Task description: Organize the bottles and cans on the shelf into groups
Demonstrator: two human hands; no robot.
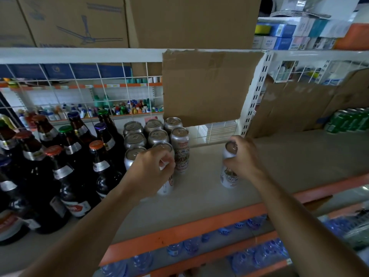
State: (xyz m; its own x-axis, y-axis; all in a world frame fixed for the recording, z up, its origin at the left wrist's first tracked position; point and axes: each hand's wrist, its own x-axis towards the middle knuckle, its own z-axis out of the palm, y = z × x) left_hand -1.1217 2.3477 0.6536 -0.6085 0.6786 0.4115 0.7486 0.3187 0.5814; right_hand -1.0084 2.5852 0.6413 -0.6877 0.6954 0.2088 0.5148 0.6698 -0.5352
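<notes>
Several dark glass bottles (65,160) with coloured caps stand at the left of the shelf (199,196). Beside them is a cluster of silver cans (157,134) in rows. My left hand (153,168) grips a silver can (166,186) at the front right corner of that cluster. My right hand (242,156) grips the top of a lone silver-and-white can (228,176), which stands upright apart from the cluster, to its right.
A cardboard sheet (207,86) hangs behind the cans against a wire grid. Green cans (349,119) stand at the far right of the shelf. An orange shelf edge (199,226) runs along the front, with blue water bottles (199,246) below. Cardboard boxes (119,21) sit above.
</notes>
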